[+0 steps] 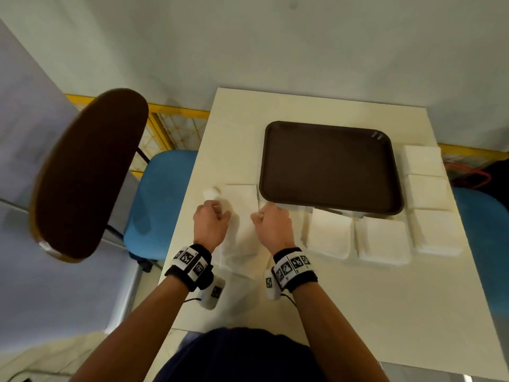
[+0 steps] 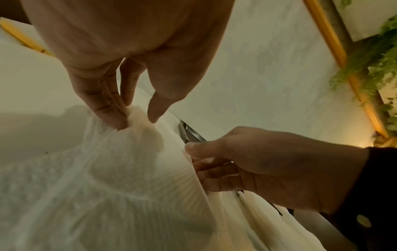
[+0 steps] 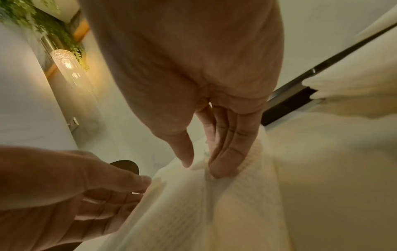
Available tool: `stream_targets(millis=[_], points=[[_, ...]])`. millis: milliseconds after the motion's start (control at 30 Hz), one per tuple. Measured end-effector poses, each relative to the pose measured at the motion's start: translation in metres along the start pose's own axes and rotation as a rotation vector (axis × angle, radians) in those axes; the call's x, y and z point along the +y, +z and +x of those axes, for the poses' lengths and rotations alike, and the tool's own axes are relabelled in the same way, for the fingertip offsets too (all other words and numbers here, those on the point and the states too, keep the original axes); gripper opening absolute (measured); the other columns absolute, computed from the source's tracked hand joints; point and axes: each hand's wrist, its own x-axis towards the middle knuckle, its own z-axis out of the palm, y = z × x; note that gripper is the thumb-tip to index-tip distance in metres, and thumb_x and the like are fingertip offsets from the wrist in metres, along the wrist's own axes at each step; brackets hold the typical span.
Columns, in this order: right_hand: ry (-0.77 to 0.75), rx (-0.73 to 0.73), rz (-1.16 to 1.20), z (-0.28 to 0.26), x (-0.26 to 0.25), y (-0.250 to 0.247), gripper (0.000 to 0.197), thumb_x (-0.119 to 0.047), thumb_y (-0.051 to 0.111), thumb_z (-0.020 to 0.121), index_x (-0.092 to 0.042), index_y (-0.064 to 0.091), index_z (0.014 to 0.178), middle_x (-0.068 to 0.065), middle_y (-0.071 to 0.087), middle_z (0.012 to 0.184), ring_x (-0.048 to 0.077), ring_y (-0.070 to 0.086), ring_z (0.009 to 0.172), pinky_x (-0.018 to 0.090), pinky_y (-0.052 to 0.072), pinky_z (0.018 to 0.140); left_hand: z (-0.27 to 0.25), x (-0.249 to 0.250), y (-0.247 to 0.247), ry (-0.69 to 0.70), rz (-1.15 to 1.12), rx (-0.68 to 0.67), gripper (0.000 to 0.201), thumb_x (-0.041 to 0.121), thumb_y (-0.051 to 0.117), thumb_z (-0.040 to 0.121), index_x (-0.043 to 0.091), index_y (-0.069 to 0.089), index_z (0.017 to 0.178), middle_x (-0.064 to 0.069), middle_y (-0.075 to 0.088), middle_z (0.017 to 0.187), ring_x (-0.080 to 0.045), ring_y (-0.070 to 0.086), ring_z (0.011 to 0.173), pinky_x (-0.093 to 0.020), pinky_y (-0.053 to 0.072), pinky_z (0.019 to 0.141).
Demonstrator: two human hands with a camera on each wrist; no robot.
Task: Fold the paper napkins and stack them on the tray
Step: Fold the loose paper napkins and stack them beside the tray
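1. Nearest me, the person's forearms reach over the near edge of the pale table (image 1: 358,312), each wrist wrapped in a black band with printed markers.
2. An unfolded paper napkin (image 1: 242,238) lies between the two hands, its long axis running from the person's body toward the far edge; its near end drapes back under the wrists.
3. The left hand (image 1: 210,223) has its fingers curled, pinching the napkin's left far corner; the left wrist view shows the fingertips (image 2: 117,118) bunching the paper.
4. The right hand (image 1: 272,224) pinches the napkin's right far corner the same way, thumb against fingers, just in front of the tray's near left corner.
5. To the right of that hand, two folded napkin piles (image 1: 355,234) sit side by side along the tray's near rim.
6. Beyond the hands lies the dark brown tray (image 1: 330,166), its long side running left to right, with nothing on it.
7. More napkin piles (image 1: 425,183) line the tray's right side, running front to back.
8. Off the table's left stands a chair with a blue seat (image 1: 162,194) and a dark wooden backrest (image 1: 88,172).
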Motion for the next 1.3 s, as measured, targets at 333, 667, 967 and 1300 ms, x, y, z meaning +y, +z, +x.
stream_targets(millis=[333, 667, 967, 1300], points=[[-0.016, 0.029, 0.195, -0.002, -0.005, 0.003, 0.008, -0.026, 0.073, 0.101, -0.021, 0.067, 0.101, -0.006, 0.071, 0.099, 0.016, 0.067, 0.096, 0.036, 0.056, 0.089, -0.003, 0.007, -0.017, -0.038, -0.156, -0.005, 0.024, 0.026, 0.079, 0.095, 0.013, 0.074, 0.115, 0.004, 0.072, 0.095, -0.015, 0.066, 0.089, -0.031, 0.054, 0.088], [-0.136, -0.026, 0.660, -0.019, 0.000, -0.028, 0.014, -0.020, 0.073, 0.103, -0.020, 0.060, 0.097, 0.002, 0.073, 0.093, 0.016, 0.068, 0.086, 0.039, 0.057, 0.080, -0.018, 0.021, -0.052, -0.028, -0.631, -0.277, 0.041, 0.037, 0.079, 0.096, 0.012, 0.054, 0.116, -0.010, 0.076, 0.112, -0.031, 0.074, 0.104, -0.051, 0.061, 0.092], [-0.135, -0.034, 0.765, -0.026, -0.016, -0.051, 0.018, -0.024, 0.074, 0.103, -0.024, 0.060, 0.114, 0.002, 0.078, 0.109, 0.018, 0.076, 0.105, 0.056, 0.062, 0.095, -0.024, 0.037, -0.063, 0.046, -0.673, -0.291, 0.053, 0.028, 0.078, 0.098, 0.024, 0.045, 0.140, -0.004, 0.079, 0.117, -0.025, 0.076, 0.106, -0.046, 0.064, 0.087], [-0.221, -0.086, 0.795, -0.042, -0.030, -0.075, 0.037, -0.020, 0.074, 0.103, -0.028, 0.052, 0.131, 0.009, 0.080, 0.109, 0.027, 0.077, 0.104, 0.053, 0.062, 0.098, -0.024, 0.049, -0.083, 0.433, -0.537, -0.265, 0.069, -0.017, 0.034, 0.097, 0.025, 0.064, 0.144, 0.001, 0.071, 0.124, -0.020, 0.069, 0.107, -0.033, 0.057, 0.093]])
